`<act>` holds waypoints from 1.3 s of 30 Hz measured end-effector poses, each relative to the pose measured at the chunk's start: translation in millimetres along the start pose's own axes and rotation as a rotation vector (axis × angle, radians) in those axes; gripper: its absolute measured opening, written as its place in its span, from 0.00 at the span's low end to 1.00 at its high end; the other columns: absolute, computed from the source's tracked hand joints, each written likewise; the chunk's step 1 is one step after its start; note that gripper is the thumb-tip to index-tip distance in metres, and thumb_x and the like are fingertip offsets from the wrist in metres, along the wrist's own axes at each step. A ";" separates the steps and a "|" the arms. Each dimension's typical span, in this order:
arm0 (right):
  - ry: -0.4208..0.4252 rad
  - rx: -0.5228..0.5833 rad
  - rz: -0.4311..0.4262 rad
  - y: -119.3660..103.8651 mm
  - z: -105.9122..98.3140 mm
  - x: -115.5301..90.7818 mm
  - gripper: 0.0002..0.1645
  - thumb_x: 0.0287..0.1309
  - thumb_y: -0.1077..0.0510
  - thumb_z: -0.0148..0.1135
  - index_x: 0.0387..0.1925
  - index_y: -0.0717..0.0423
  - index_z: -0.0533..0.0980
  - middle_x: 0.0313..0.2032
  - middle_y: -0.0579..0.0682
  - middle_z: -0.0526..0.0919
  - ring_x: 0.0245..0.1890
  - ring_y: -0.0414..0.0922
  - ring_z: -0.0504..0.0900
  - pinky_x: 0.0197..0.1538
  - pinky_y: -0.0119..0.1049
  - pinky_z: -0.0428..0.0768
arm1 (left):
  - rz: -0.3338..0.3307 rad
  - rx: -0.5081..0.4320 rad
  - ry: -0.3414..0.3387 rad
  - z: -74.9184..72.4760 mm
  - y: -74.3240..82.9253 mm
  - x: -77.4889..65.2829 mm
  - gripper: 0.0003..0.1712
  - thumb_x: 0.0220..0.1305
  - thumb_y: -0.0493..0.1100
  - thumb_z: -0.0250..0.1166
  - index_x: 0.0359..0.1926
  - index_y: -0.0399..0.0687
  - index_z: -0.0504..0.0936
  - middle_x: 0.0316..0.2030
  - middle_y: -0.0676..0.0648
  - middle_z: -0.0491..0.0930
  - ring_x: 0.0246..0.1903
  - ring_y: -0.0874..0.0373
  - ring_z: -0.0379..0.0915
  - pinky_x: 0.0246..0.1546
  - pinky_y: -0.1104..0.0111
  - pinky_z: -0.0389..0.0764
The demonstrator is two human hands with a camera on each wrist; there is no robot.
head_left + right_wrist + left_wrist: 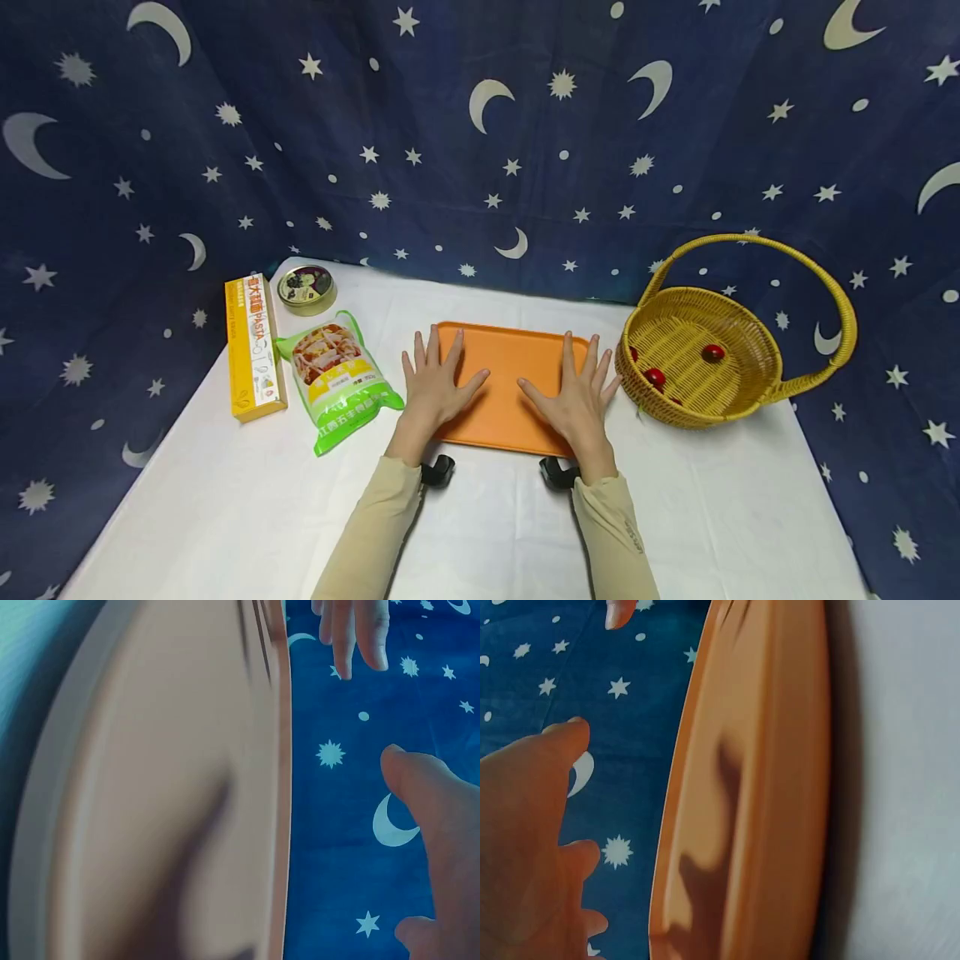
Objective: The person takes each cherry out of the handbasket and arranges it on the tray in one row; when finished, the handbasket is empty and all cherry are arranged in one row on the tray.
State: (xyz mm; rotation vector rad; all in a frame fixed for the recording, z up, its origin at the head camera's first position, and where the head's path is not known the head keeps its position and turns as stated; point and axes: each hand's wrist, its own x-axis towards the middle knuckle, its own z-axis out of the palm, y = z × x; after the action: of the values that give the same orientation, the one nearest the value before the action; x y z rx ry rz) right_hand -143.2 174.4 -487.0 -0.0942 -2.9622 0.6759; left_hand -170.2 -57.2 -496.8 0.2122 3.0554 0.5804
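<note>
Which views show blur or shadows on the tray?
Head: tray reads clear, no strong shadow on it; left wrist: near tray wall soft, dark shadow inside; right wrist: near part of tray blurred, another soft-edged shadow across it, while the blue cloth behind looks sharper.

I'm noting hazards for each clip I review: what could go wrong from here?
The right hand is close beside the round yellow wicker basket; an outward swing might bump it and set the small glossy red fruits inside rolling. The left hand is near the green pillow-shaped plastic packet and might nudge it. Neither hand grips the rectangular orange tray, so a careless touch could make it slide.
</note>
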 end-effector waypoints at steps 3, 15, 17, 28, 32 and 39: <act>-0.010 0.010 0.012 2.7 0.8 -1.5 0.68 0.48 0.19 0.55 0.79 0.43 0.39 0.76 0.59 0.23 0.73 0.63 0.22 0.66 0.70 0.29 | -0.027 -0.028 -0.024 0.7 -2.6 0.6 0.51 0.62 0.77 0.44 0.79 0.61 0.47 0.77 0.37 0.33 0.74 0.35 0.24 0.68 0.38 0.35; 0.029 0.132 -0.122 12.6 -1.9 1.7 0.61 0.54 0.32 0.63 0.79 0.45 0.42 0.76 0.62 0.34 0.75 0.65 0.34 0.69 0.66 0.39 | -0.007 -0.177 0.080 5.8 -19.0 5.8 0.44 0.67 0.62 0.56 0.76 0.48 0.57 0.72 0.31 0.52 0.69 0.30 0.48 0.60 0.39 0.63; 0.046 0.163 -0.151 13.4 -7.8 3.5 0.59 0.56 0.35 0.64 0.79 0.47 0.45 0.76 0.63 0.37 0.75 0.65 0.36 0.69 0.65 0.41 | -0.006 -0.215 0.140 5.6 -21.3 6.2 0.41 0.66 0.57 0.59 0.75 0.45 0.60 0.69 0.30 0.59 0.64 0.30 0.56 0.54 0.40 0.69; 0.076 0.274 -0.156 33.1 -65.3 20.6 0.49 0.60 0.47 0.65 0.75 0.57 0.55 0.75 0.66 0.45 0.72 0.68 0.50 0.65 0.69 0.55 | -0.043 -0.362 0.324 8.6 -31.8 8.9 0.36 0.56 0.32 0.61 0.69 0.40 0.70 0.56 0.33 0.76 0.51 0.33 0.72 0.41 0.43 0.78; 0.072 0.299 -0.125 47.6 -86.9 30.1 0.45 0.62 0.50 0.63 0.74 0.60 0.56 0.73 0.69 0.48 0.71 0.68 0.51 0.65 0.68 0.56 | -0.053 -0.374 0.357 9.1 -37.0 10.5 0.35 0.54 0.30 0.60 0.67 0.41 0.73 0.54 0.34 0.78 0.50 0.34 0.74 0.43 0.44 0.77; 0.042 0.262 -0.040 71.4 -123.8 43.9 0.42 0.65 0.50 0.58 0.72 0.67 0.57 0.69 0.72 0.57 0.69 0.69 0.56 0.65 0.66 0.57 | -0.026 -0.411 0.357 9.5 -43.6 12.8 0.34 0.52 0.27 0.57 0.64 0.39 0.75 0.52 0.34 0.79 0.50 0.35 0.76 0.45 0.46 0.77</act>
State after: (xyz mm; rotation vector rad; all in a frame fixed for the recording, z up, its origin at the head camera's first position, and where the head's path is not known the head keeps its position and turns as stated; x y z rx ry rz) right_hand -170.2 295.4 -403.4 -0.0273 -2.7978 1.0333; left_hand -188.1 -92.1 -521.6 0.0614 3.1539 1.3536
